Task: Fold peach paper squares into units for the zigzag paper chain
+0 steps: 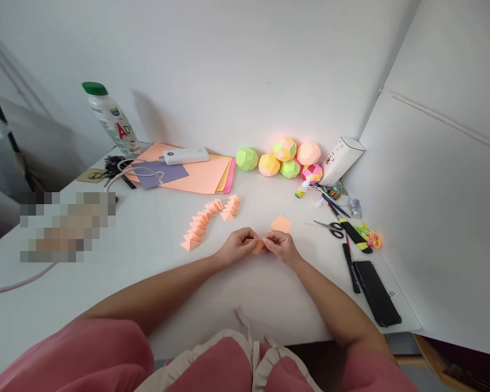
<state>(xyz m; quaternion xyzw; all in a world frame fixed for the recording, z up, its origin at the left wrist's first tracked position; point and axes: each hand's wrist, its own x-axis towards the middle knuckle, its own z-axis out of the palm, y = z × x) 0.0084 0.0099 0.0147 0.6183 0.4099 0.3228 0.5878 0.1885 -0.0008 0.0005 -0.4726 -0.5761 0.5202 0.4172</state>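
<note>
A small orange paper piece is pinched between my two hands over the white table. My left hand holds its left side, fingers closed. On the right side, the fingers of my right hand are pressed together on the same piece. Just behind my right hand lies a flat orange paper pentagon. Farther left, folded orange paper pieces stand in a long curved row and a shorter row.
Paper balls line the wall beside a white box. Scissors, a cutter and a black phone lie right. Paper sheets, a power bank and a bottle are back left.
</note>
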